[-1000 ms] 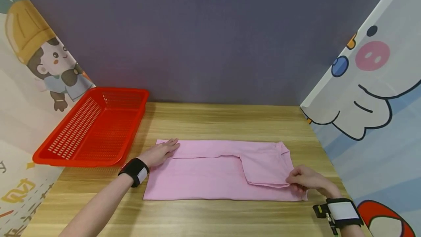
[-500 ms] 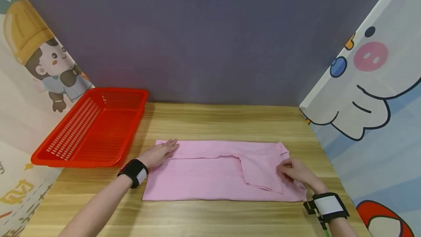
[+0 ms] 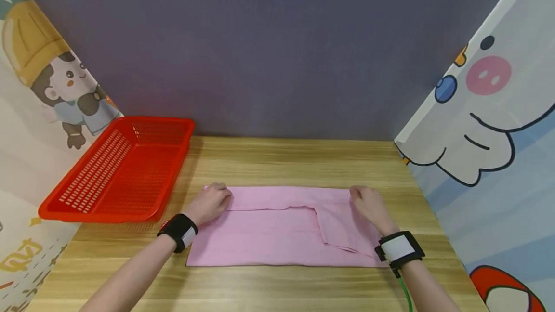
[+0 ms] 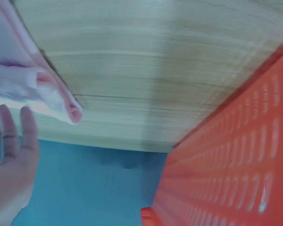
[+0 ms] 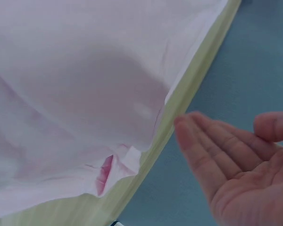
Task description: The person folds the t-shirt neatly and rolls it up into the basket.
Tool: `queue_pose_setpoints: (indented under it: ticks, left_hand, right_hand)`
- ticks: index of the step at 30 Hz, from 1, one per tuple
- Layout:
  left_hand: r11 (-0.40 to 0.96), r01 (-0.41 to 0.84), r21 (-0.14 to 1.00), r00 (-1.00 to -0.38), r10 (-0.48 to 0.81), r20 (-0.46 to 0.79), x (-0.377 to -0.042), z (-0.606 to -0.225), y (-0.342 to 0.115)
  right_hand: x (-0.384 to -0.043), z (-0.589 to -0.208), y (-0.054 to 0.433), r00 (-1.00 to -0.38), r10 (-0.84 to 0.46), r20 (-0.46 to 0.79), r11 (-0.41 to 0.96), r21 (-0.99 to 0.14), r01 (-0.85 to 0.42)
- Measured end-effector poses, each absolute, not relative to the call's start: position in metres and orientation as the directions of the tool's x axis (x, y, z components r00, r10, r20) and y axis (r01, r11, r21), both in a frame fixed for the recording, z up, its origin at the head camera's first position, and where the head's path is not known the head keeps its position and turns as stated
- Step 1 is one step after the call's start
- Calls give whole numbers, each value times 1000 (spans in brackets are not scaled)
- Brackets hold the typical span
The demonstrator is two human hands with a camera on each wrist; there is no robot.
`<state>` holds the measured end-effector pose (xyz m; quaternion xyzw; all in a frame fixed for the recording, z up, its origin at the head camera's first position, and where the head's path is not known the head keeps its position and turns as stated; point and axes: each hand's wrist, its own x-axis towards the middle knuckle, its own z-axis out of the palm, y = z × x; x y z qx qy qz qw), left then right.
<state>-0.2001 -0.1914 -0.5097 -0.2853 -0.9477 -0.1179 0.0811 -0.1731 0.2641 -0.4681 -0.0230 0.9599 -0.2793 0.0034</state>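
Note:
A pink shirt (image 3: 260, 237) lies folded in a long rectangle on the wooden table, its sleeve (image 3: 340, 230) laid down over the right part. My left hand (image 3: 210, 203) is at the far left corner of the shirt. In the left wrist view the fingers of that hand (image 4: 16, 165) reach beside the rolled edge of the cloth (image 4: 42, 92); contact is hard to tell. Over the far right edge is my right hand (image 3: 370, 206). The right wrist view shows this hand (image 5: 245, 165) with fingers extended and relaxed, apart from the cloth (image 5: 75, 84), holding nothing.
A red plastic basket (image 3: 175, 184) stands at the left of the wooden table (image 3: 295, 158). Behind rises a dark grey panel (image 3: 269, 52). Printed cartoon panels flank both sides. Each wrist wears a black strap; a green cable hangs from the right one.
My right hand has let go of the sleeve's near edge and moved to the shirt's far right edge. The left hand's fingers, spread flat on the cloth before, now bend at the far left corner.

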Motion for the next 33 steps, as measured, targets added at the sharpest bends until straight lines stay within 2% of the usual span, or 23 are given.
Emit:
queue_pose_setpoints:
  ticks: [4,8,10,17,21,25,33]
  left_hand:
    - [851,492,186,-868,464,174,-200,-512,-197]
    - [858,479,186,-876,455,157,-200,-511,-201]
    - [856,484,179,-873,460,163,-200,-511,-202]
    - [847,513,137,-855,490,168,-195,-507,-202]
    - [822,547,157,-836,526,156,-192,-502,-197]
    - [781,600,172,-800,580,154,-193,-498,-187]
    - [767,604,215,-797,588,137,-198,-499,-181]
  right_hand:
    - [-178,-475,263,-998,-45,-40,873,-488,-20]
    - [-178,-483,263,-985,-13,-173,874,-480,73]
    - [-178,-485,263,-980,-3,-199,867,-488,96]
    - [-169,-477,256,-988,-37,-151,862,-506,45]
    - [-161,-469,241,-991,-77,-109,859,-512,-11]
    - [-158,-464,225,-993,-77,-89,881,-473,-26]
    - [-160,-465,215,-976,-106,-190,925,-380,-27]
